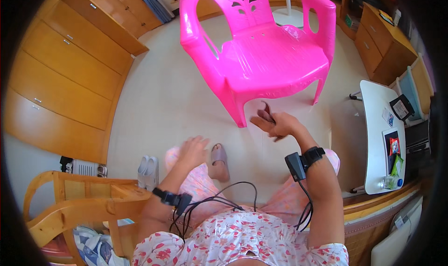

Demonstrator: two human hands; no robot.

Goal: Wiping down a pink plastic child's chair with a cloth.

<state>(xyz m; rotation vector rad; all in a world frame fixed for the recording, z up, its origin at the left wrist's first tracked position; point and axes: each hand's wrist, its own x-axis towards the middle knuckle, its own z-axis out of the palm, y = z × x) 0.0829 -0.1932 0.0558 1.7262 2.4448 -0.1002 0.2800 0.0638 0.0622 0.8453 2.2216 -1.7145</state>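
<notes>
My right hand (285, 124) is raised in front of my right knee. It grips a dark brown, flat, strap-like item (262, 123) with a curled end, too blurred to name exactly. My left hand (193, 153) is above my left knee, fingers somewhat apart, holding nothing. Beyond both hands stands a shiny pink plastic armchair (269, 62) with a cut-out pattern in its backrest. The brown item appears just below the chair's front edge in the picture; whether it touches the chair cannot be told. Each forearm wears a black strapped device with a cable.
Wooden cabinets (66, 87) line the left side. At right, a white folding table (379, 101) bears snack packets (395, 154) and a bottle (391, 182). Pale slippers (147, 169) stand beside a wooden rail (87, 203) at lower left. Black cables (224, 196) cross my lap.
</notes>
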